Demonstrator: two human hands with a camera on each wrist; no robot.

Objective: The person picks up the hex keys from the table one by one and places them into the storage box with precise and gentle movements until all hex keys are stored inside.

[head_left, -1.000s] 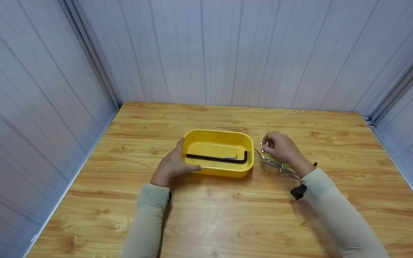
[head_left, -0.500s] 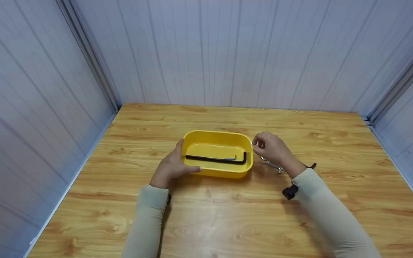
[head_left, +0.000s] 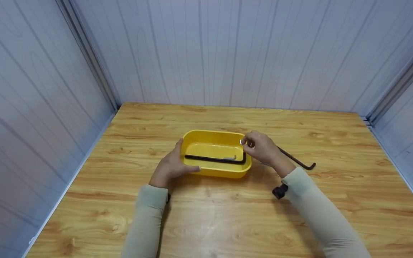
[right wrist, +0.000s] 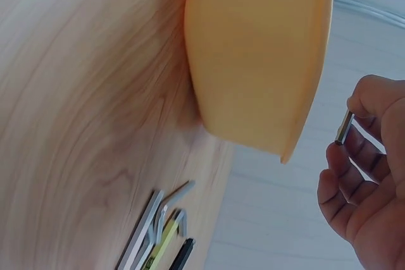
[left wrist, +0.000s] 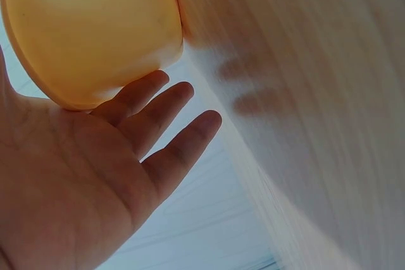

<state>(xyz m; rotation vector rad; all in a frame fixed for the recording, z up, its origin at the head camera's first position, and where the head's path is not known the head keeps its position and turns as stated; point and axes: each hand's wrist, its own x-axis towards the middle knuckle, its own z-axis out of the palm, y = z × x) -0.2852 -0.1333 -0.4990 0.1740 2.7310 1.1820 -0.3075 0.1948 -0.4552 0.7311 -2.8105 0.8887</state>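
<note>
Released early, the right hand's (head_left: 259,146) pinched silver metal rod (right wrist: 344,128) could be dropped past the yellow plastic tray's (head_left: 222,173) right edge — left hand (head_left: 170,165) outspread against it.

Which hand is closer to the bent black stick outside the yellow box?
Right. The right hand is just left of the stick; the left hand grips the yellow box, farther left.
</note>
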